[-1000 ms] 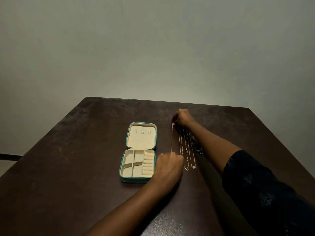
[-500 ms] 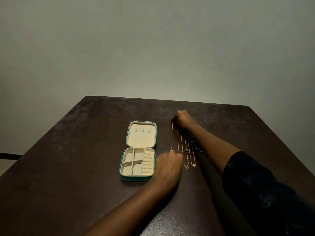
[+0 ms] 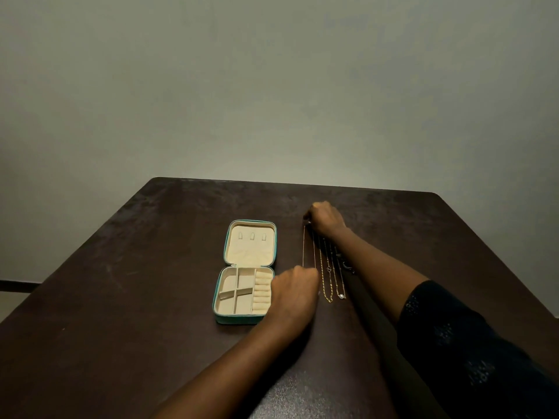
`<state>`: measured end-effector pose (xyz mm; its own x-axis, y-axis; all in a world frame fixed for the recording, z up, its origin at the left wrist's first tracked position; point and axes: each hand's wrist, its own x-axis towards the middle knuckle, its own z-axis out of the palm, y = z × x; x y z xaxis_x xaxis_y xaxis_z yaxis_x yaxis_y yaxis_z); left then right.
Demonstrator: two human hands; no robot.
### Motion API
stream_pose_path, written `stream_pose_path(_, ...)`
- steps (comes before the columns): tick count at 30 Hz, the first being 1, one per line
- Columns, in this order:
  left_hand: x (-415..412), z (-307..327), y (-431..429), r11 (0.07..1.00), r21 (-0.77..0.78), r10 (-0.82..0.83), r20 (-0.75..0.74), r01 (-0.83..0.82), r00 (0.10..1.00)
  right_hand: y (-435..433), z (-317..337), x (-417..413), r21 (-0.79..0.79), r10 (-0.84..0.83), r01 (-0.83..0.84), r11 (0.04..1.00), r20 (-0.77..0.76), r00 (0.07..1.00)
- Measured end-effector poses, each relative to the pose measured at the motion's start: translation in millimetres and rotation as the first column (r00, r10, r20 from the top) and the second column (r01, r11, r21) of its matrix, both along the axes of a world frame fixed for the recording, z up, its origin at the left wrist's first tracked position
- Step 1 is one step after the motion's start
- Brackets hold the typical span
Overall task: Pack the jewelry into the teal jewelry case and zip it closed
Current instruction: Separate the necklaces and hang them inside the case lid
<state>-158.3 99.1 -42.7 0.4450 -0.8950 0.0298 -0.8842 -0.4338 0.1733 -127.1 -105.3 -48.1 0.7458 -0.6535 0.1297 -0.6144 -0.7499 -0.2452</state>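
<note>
The teal jewelry case [image 3: 239,319] lies open on the dark table [image 3: 121,297], just left of the jewelry, and I see nothing in its cream compartments. By my reckoning, packing has barely begun. The right hand [image 3: 325,220] pinches the far end of the leftmost thin chain [image 3: 303,246]. The left hand [image 3: 293,290], fingers curled, appears to pinch its near end. The other necklaces [image 3: 325,276] lie beside it, unpacked, and the zipping is yet to do.

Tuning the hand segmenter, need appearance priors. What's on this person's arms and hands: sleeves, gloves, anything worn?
Both hands are bare, no gloves. The left hand and its forearm show no sleeve in frame. The right hand has a bare forearm; a black sleeve with a faint dotted pattern begins near the elbow. No watch or ring is discernible.
</note>
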Motion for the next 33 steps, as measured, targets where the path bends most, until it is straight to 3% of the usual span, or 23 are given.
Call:
stream_pose_path(5,34,5,9,0.962,-0.224,0.117,-0.183,-0.157,0.976,10,10,-8,0.114,-0.110,0.085,0.990,0.236,0.965)
stream_pose_path(10,88,11,19,0.829,-0.374,0.273,-0.378,-0.415,0.885,65,11,-17,0.330,-0.196,0.076,0.941,0.348,0.917)
stream_pose_path(14,113,3,24,0.827,-0.215,0.398,-0.427,-0.519,0.812,104,0,-17,0.440,-0.234,0.073,0.895,0.324,0.916)
stream_pose_path(17,117,1,31,0.788,-0.083,0.496,-0.501,-0.610,0.709,119,-11,-16,0.511,-0.281,0.106,0.853,0.279,0.918)
stream_pose_path(24,130,-17,30,0.743,-0.057,0.431,-0.721,-0.667,0.542,136,-24,-17,0.700,-0.407,0.075,0.710,0.321,0.856)
stream_pose_path(33,117,-21,33,0.751,-0.042,0.442,-0.710,-0.659,0.548,135,-25,-32,0.732,-0.453,0.090,0.676,0.315,0.834)
